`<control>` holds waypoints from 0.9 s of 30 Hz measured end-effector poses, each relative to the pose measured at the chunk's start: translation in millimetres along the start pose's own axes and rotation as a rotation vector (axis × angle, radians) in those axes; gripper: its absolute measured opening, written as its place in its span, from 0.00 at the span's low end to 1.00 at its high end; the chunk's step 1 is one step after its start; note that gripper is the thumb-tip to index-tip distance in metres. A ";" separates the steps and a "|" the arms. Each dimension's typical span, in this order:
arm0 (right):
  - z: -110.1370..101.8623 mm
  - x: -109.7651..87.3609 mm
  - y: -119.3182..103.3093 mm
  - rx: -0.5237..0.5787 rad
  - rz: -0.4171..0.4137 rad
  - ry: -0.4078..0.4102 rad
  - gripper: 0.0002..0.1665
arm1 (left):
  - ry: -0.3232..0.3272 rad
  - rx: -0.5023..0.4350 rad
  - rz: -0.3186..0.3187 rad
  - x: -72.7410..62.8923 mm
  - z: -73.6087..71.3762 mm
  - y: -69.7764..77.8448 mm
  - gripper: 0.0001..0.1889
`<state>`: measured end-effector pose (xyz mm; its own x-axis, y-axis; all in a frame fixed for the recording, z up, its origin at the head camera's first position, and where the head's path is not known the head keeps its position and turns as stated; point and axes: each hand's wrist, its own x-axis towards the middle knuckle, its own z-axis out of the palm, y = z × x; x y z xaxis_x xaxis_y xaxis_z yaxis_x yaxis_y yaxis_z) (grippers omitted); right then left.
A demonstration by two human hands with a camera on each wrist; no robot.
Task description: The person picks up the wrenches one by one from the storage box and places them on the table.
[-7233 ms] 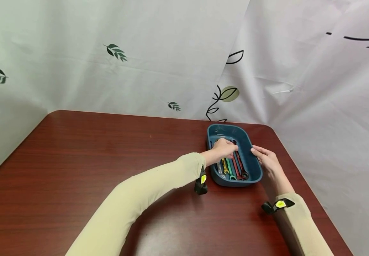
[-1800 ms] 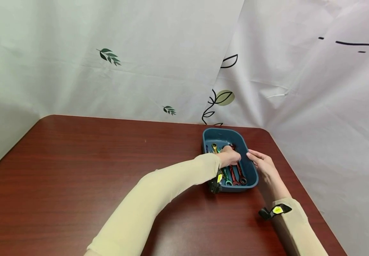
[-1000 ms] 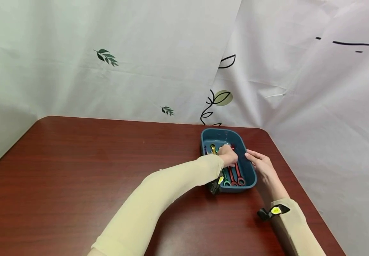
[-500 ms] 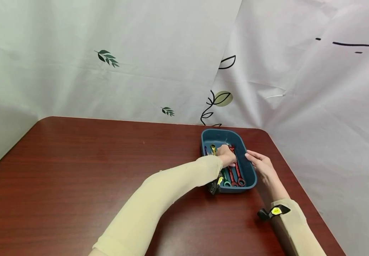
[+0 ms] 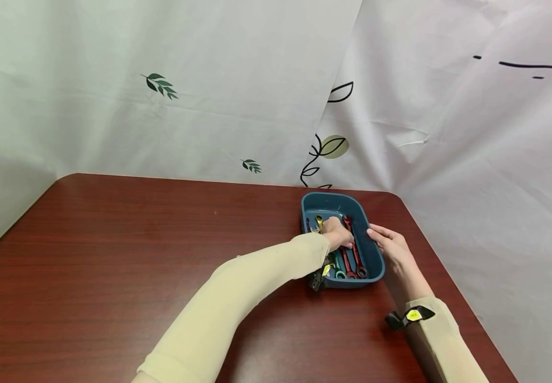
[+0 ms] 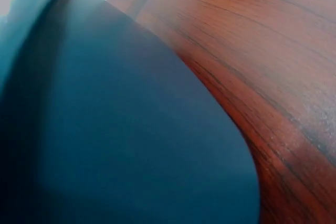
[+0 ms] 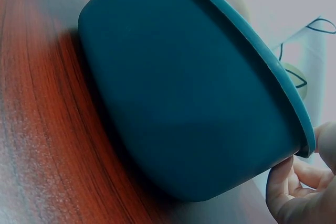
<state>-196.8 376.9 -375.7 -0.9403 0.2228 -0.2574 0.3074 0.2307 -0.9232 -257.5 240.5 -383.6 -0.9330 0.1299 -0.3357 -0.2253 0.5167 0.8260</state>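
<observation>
A dark blue plastic bin stands near the far right corner of the table and holds several combination wrenches. Two red wrenches lie along its right side, with a green wrench beside them. Further left show a yellow wrench and a purple end. My left hand reaches down among the wrenches; its fingertips are hidden, so any hold cannot be seen. My right hand pinches the bin's right rim, thumb on top and fingers underneath, as the right wrist view also shows.
The reddish-brown wooden table stretches far to the left and in front. White curtains with leaf prints hang behind and along the right edge. The bin's outer wall fills most of the left wrist view.
Over the last second my left hand shifts slightly left, uncovering more of the red wrenches' far ends. Since the oldest frame, the yellow wrench's far end has come into view. My right hand keeps its grip.
</observation>
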 end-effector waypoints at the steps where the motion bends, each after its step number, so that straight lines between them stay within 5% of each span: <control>1: 0.0 -0.2 0.0 0.000 -0.001 0.001 0.38 | -0.003 0.003 0.003 -0.2 -0.4 -0.7 0.21; 16: 1.0 2.3 1.5 -0.017 -0.001 0.002 0.38 | -0.053 -0.204 -0.029 5.5 2.7 -3.8 0.10; 27: -2.5 -0.3 1.4 -0.006 0.007 -0.005 0.38 | -0.102 -0.270 -0.044 1.5 6.8 -1.0 0.11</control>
<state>-195.7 379.5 -376.2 -0.9387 0.2198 -0.2655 0.3150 0.2350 -0.9195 -256.7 245.9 -388.1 -0.8908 0.2036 -0.4062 -0.3441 0.2818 0.8957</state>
